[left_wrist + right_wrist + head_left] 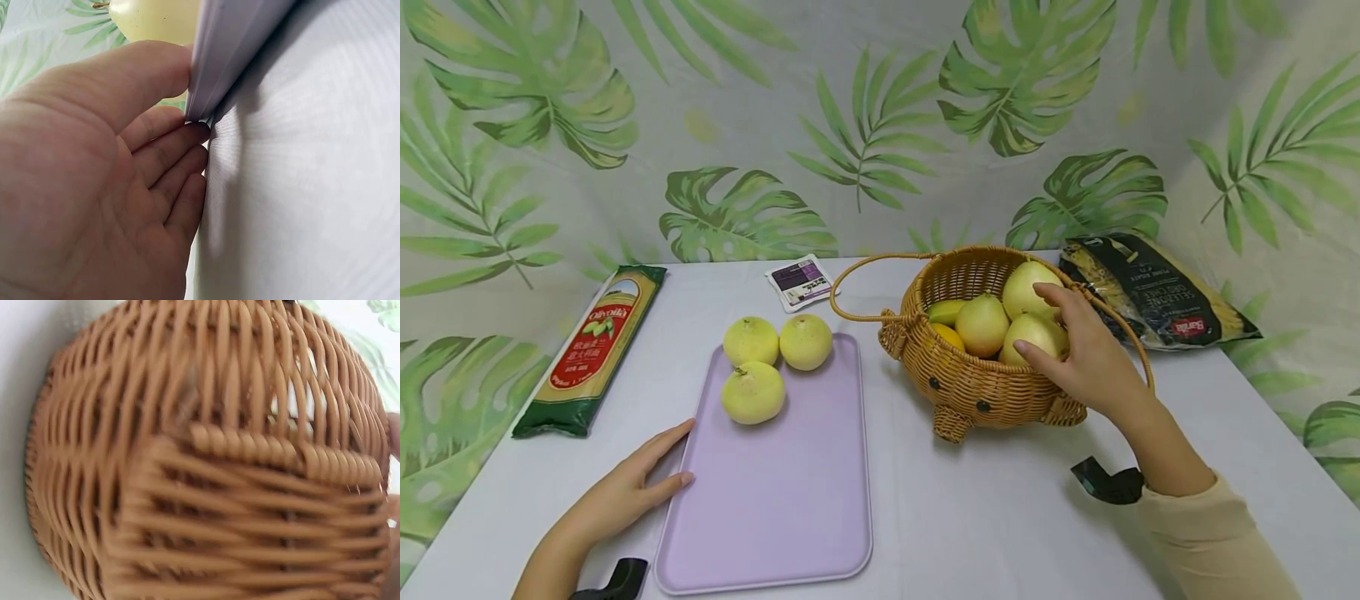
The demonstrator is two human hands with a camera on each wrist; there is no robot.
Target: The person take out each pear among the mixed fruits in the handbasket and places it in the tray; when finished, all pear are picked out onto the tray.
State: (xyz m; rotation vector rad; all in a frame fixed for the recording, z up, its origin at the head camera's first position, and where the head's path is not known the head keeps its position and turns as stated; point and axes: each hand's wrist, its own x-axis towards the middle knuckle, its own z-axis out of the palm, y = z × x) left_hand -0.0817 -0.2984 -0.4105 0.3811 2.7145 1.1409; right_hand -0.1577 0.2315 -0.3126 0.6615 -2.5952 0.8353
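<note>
My left hand (625, 487) rests at the left edge of the lilac tray (790, 517); in the left wrist view its thumb touches the tray's rim (215, 53), the other fingers relaxed below it. Three round, pale yellow pear-like fruits (754, 393) sit at the tray's far end. On the right, my right hand (1093, 358) reaches over the rim of a wicker basket (985, 383) shaped like a pig, thumb and fingers spread around a pale yellow-green pear (1033, 337). Another pear (982, 325) lies beside it. The right wrist view is mostly the basket's woven side (206, 506).
A long pasta pack (597, 346) lies left of the tray. Behind the tray is a small white-and-purple packet (802, 282). A black pasta bag (1157, 292) leans at the back right. The basket's handles (842, 312) stick out to both sides. A leaf-patterned cloth hangs behind.
</note>
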